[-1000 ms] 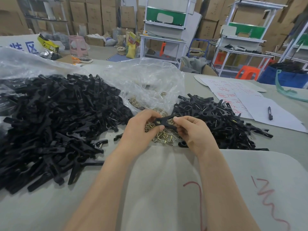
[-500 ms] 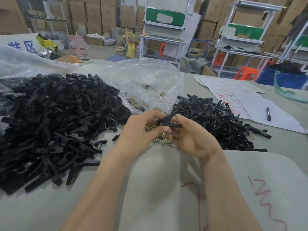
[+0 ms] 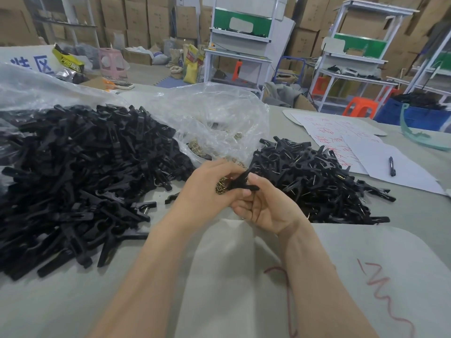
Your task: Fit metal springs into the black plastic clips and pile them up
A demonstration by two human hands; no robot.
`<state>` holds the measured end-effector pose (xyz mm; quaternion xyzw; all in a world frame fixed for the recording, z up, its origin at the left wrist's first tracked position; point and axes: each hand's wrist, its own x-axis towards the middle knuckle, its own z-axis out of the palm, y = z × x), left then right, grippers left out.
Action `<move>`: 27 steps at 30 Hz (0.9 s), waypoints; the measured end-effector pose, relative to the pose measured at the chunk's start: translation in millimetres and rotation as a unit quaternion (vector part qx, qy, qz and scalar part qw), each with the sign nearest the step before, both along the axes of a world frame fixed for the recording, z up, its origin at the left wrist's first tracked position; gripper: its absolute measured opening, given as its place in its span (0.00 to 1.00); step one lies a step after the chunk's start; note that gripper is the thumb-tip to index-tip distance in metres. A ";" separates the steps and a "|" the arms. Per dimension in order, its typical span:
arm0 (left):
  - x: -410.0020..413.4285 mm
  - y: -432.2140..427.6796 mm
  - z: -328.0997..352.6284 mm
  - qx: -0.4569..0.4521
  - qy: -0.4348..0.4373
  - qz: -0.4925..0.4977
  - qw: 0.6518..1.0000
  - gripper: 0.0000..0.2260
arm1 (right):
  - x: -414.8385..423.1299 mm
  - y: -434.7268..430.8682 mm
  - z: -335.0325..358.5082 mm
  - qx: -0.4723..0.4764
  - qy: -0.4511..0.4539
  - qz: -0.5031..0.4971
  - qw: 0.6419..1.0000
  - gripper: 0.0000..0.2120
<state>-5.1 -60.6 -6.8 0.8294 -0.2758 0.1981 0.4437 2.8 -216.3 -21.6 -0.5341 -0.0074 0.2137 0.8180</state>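
One black plastic clip (image 3: pixel 240 182) is held between both hands at the table's middle. My left hand (image 3: pixel 207 191) grips its left side with curled fingers. My right hand (image 3: pixel 264 203) pinches its right end between thumb and fingers. Brass-coloured metal springs (image 3: pixel 220 187) lie loose just under the hands, partly hidden by them. A big heap of black clips (image 3: pixel 73 172) fills the left of the table. A smaller pile of clips with springs showing (image 3: pixel 314 181) lies to the right of my hands.
A crumpled clear plastic bag (image 3: pixel 214 118) holding more springs sits behind the hands. White paper sheets with red writing (image 3: pixel 341 137) and a black pen (image 3: pixel 391 166) lie at the right. A grey mat (image 3: pixel 317 276) with red marks covers the near table.
The hands have drawn closer together and turned the clip, which now points up and away. My right hand has rolled palm-up under it.
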 end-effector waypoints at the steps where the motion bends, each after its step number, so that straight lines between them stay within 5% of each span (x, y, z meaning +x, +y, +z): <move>1: 0.0 0.7 0.0 -0.001 0.006 -0.008 1.000 0.12 | 0.8 -0.5 -1.8 -0.002 -0.002 -0.004 1.000 0.18; 17: -2.2 2.3 -1.4 -0.022 0.087 -0.047 0.995 0.21 | 1.8 1.7 -9.0 0.002 -0.002 -0.022 1.000 0.18; 27: 5.9 4.8 -8.9 0.012 0.087 -0.018 0.996 0.09 | 2.5 3.6 -6.1 -0.003 -0.007 0.010 1.000 0.23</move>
